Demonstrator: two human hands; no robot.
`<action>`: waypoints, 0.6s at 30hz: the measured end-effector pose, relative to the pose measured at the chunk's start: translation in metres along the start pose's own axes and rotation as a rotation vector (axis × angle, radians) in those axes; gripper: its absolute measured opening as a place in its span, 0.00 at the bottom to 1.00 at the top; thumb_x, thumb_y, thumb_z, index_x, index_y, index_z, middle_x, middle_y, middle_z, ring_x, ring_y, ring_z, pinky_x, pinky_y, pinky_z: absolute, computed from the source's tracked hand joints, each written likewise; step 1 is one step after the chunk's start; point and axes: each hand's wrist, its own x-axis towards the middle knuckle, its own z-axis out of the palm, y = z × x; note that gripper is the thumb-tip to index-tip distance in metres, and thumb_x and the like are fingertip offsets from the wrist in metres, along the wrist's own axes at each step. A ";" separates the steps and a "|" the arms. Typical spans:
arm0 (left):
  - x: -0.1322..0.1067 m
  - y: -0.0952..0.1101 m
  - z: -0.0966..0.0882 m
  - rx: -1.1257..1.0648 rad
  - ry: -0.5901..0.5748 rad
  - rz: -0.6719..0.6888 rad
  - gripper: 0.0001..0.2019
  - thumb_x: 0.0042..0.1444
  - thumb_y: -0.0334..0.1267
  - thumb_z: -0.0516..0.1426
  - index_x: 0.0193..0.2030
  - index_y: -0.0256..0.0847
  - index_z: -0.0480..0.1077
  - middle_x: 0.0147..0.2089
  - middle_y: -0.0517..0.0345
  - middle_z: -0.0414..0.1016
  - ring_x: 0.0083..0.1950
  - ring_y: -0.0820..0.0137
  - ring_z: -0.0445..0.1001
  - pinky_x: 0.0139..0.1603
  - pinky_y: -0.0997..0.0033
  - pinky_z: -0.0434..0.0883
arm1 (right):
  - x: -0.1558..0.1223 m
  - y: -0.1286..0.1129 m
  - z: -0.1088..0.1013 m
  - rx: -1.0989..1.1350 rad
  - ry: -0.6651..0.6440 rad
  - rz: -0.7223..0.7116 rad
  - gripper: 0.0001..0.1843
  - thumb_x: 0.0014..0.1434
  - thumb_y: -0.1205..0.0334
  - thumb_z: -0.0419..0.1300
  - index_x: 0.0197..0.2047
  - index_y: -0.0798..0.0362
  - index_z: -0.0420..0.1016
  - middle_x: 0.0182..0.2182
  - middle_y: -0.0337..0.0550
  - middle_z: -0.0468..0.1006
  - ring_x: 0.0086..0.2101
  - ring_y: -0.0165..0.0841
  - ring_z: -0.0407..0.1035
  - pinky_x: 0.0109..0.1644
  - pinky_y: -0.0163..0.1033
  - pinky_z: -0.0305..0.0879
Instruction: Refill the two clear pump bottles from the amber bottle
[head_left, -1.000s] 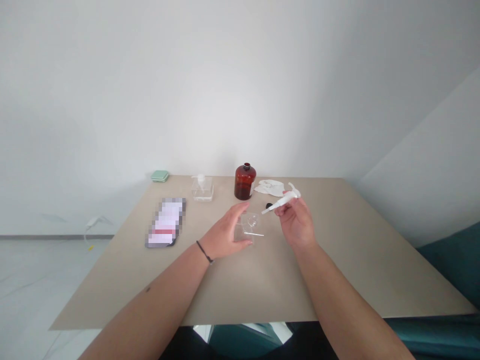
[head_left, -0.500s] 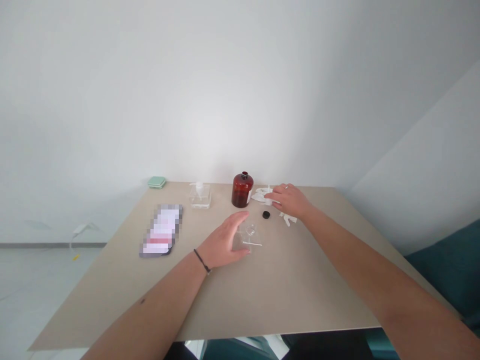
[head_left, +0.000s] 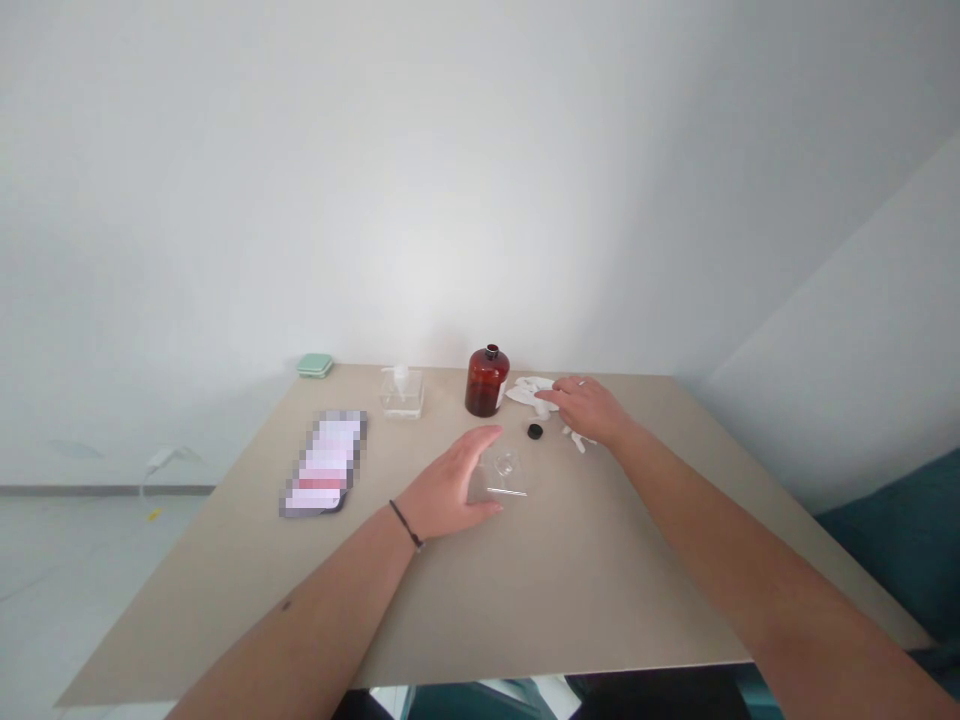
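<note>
My left hand (head_left: 454, 490) curves round a clear, square bottle (head_left: 506, 478) with an uncapped round neck, its thumb in front and fingers behind. The bottle stands upright on the table; its see-through walls make the exact contact hard to see. Further right, my right hand (head_left: 589, 408) reaches over flat white items (head_left: 527, 388), its fingers closed on a small white piece (head_left: 541, 410) partly hidden by them. An open brown bottle (head_left: 487, 382) with dark contents stands behind, left of that hand. A black cap (head_left: 535, 431) lies between my hands, and small white pieces (head_left: 577, 440) lie below my right wrist.
A clear square pump bottle (head_left: 403, 396) with a white pump stands at the back left. A phone (head_left: 326, 462), its screen blurred, lies left on the table (head_left: 585, 590). A green case (head_left: 315, 365) sits at the far left corner. The wall (head_left: 480, 200) rises behind the table.
My right hand has shifted slightly right, and more of the white items shows beneath its fingers. My left hand stays round the clear bottle. The whole view has moved a little.
</note>
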 end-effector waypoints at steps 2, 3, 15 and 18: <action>0.000 0.000 -0.001 0.007 0.002 -0.006 0.49 0.51 0.35 0.67 0.74 0.49 0.46 0.74 0.42 0.56 0.72 0.48 0.61 0.73 0.39 0.61 | -0.010 -0.002 -0.007 0.073 0.138 0.150 0.22 0.63 0.70 0.51 0.55 0.50 0.79 0.47 0.52 0.79 0.47 0.44 0.71 0.53 0.46 0.62; 0.000 0.000 -0.001 0.007 0.001 -0.015 0.49 0.50 0.35 0.67 0.74 0.49 0.46 0.73 0.42 0.56 0.72 0.48 0.61 0.73 0.39 0.61 | -0.016 -0.004 -0.008 0.121 0.212 0.240 0.21 0.63 0.69 0.51 0.54 0.52 0.80 0.47 0.53 0.79 0.47 0.45 0.71 0.54 0.47 0.63; -0.002 -0.005 0.000 -0.147 -0.026 -0.168 0.54 0.49 0.35 0.69 0.76 0.49 0.39 0.72 0.38 0.55 0.72 0.49 0.60 0.72 0.38 0.58 | -0.050 -0.026 0.034 0.377 0.172 0.555 0.20 0.63 0.55 0.58 0.54 0.53 0.80 0.54 0.57 0.75 0.54 0.51 0.69 0.62 0.56 0.64; -0.004 -0.009 0.000 -0.153 -0.028 -0.190 0.56 0.49 0.35 0.69 0.76 0.48 0.38 0.70 0.38 0.59 0.71 0.50 0.62 0.73 0.39 0.57 | -0.048 -0.028 0.033 0.394 0.202 0.544 0.21 0.63 0.55 0.58 0.55 0.52 0.79 0.53 0.56 0.76 0.53 0.50 0.70 0.60 0.56 0.66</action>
